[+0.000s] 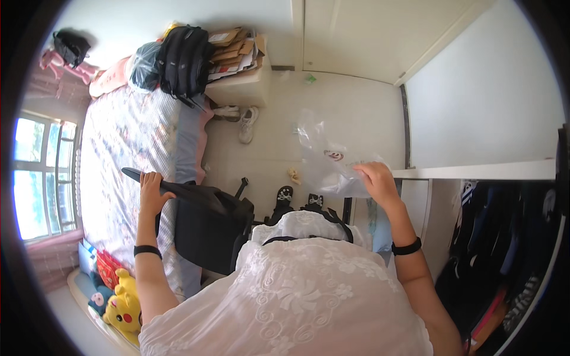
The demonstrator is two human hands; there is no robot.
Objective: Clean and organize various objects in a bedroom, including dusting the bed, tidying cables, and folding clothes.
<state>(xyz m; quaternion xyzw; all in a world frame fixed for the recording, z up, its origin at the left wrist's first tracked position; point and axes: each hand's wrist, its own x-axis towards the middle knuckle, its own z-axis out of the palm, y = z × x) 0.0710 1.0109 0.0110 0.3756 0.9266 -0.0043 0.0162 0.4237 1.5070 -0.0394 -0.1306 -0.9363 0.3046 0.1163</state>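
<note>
My left hand (152, 191) grips the upper edge of a black office chair (205, 222), its thumb apart from the fingers. The chair stands at my left, beside the bed. My right hand (377, 182) is raised on the right, its fingers pinching the edge of a clear plastic bag (329, 167) with a small red print. The bag hangs spread out above the floor in front of my feet. Both wrists wear a black band. Black slippers (284, 195) are on my feet.
A bed (129, 133) with a patterned cover runs along the left. Beyond the chair are white sneakers (248, 124) and a cabinet (254, 89) bearing cardboard and a black backpack (185, 62). A beige crumpled thing (294, 175) lies on the floor. An open wardrobe (438, 213) with clothes is at right.
</note>
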